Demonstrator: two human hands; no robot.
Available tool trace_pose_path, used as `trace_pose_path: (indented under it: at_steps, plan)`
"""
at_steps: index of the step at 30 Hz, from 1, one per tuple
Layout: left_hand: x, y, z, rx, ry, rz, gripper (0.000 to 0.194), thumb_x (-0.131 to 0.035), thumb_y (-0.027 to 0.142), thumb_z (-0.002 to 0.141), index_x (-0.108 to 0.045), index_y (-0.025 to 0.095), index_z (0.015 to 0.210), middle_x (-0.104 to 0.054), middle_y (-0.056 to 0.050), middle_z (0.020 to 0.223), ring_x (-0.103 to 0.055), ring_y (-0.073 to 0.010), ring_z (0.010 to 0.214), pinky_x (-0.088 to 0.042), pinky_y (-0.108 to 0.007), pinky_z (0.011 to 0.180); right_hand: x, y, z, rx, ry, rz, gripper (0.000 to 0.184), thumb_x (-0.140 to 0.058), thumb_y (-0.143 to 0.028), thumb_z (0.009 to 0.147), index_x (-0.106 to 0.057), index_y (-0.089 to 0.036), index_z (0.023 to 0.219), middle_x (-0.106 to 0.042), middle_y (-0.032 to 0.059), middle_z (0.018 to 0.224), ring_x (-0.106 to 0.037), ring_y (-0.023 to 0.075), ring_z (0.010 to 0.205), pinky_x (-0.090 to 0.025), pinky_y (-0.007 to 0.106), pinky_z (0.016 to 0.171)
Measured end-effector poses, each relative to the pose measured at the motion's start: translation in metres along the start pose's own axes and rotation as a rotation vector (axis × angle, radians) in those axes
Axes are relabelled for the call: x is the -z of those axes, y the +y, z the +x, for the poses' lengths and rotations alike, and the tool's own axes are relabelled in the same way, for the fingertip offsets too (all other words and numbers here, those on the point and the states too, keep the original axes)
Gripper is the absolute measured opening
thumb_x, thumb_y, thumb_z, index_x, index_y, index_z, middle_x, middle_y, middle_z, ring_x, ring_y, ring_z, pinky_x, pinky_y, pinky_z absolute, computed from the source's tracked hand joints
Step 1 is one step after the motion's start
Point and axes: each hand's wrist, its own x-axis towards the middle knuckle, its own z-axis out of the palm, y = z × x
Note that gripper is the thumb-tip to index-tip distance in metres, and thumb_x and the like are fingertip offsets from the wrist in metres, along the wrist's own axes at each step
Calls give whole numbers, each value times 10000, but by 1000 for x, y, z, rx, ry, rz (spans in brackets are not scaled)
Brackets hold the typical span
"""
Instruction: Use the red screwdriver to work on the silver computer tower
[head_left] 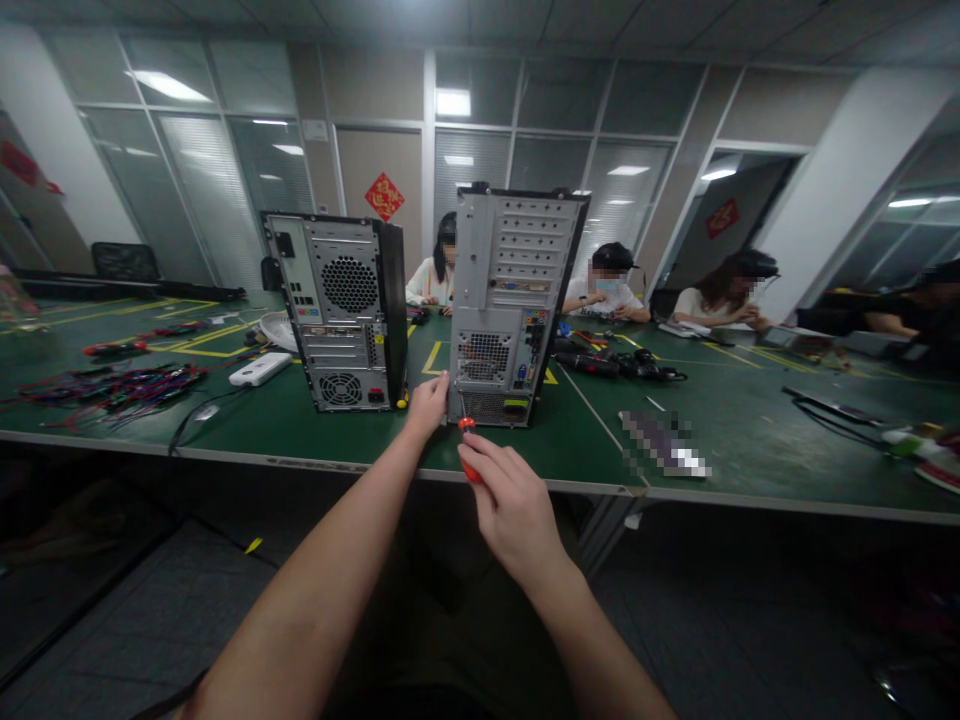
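Note:
A tall computer case (474, 270) stands upright near the table's front edge, its rear panel of slots, ports and vents facing me. My left hand (429, 405) grips its lower left edge; some of those fingers are hidden. In my right hand (514, 490) is a screwdriver with an orange-red handle (469, 465), the fingers closed round it. Its thin shaft points up at the bottom left of the rear panel; whether the tip touches a screw is too small to tell. A second, shorter computer case (349, 345) stands to the left, also rear side toward me.
Left on the green table (247, 440) are bundled cables (112, 390) and a white power strip (260, 369). Black cylindrical tools (600, 362) and a partly blurred flat item (660, 440) lie to the right. Several people (604, 285) sit across the table.

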Motion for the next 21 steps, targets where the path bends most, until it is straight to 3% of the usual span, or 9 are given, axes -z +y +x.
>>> trace_pose_path:
  at_steps: [5, 12, 18, 21]
  plan:
    - [0, 0, 0, 3, -11, 6, 657, -390, 748, 954, -605, 196, 668, -601, -29, 580, -595, -181, 603, -465, -272, 565, -4, 3, -1, -97, 81, 54, 275, -710, -217, 962, -706, -214, 1237, -724, 131, 1261, -718, 263, 1143, -613, 407, 1002]
    - [0, 0, 1, -28, -11, 31, 655, -368, 737, 961, -599, 196, 671, -588, -21, 602, -572, -171, 614, -461, -268, 567, 0, -1, 1, 9, -26, -17, 429, -496, -51, 1006, -689, -239, 1340, -702, 103, 1395, -697, 252, 1162, -595, 440, 1009]
    - [0, -2, 1, 2, -16, 10, 661, -386, 758, 946, -598, 199, 666, -578, -19, 583, -572, -174, 607, -456, -271, 568, -4, 3, -1, -102, 67, 55, 259, -712, -201, 958, -700, -210, 1217, -720, 131, 1270, -708, 269, 1154, -608, 422, 1006]
    - [0, -1, 1, -1, -17, 6, 660, -383, 758, 948, -594, 201, 662, -574, -18, 580, -573, -173, 603, -453, -270, 564, -3, 3, -1, -84, 69, 55, 272, -680, -181, 973, -702, -220, 1241, -715, 129, 1288, -710, 262, 1158, -608, 411, 1012]
